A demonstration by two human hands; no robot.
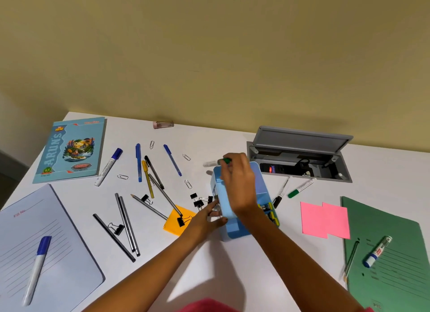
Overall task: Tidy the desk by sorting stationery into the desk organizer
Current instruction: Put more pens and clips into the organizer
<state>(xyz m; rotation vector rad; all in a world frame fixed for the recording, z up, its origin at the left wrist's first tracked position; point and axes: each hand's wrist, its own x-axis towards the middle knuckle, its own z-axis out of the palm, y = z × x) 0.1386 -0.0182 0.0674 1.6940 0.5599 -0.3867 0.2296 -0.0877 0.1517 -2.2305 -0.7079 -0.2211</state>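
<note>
head view looks down on a light blue plastic desk organizer (235,228) standing on the white desk (209,265). the right hand (238,183) hovers over the organizer's tall back compartment, fingers curled round a white marker with a green cap (224,161). the cap end pokes out just past the organizer's far rim, and the barrel beyond is blurred. the left hand (209,215) lies against the organizer's left wall, fingers nearly straight, holding nothing i can make out. the marker should be light, stiff and smooth, so a pinch near mid-barrel would likely steer it best, tipped upright before it drops in. the organizer looks light enough to slide or tip, so the bracing hand seems sensible. black binder clips (197,203) crowd just left of the organizer, a grey open cable hatch (300,158) sits behind and right of it, and pink sticky notes (325,218) lie well to its right. room above the organizer is open.
</note>
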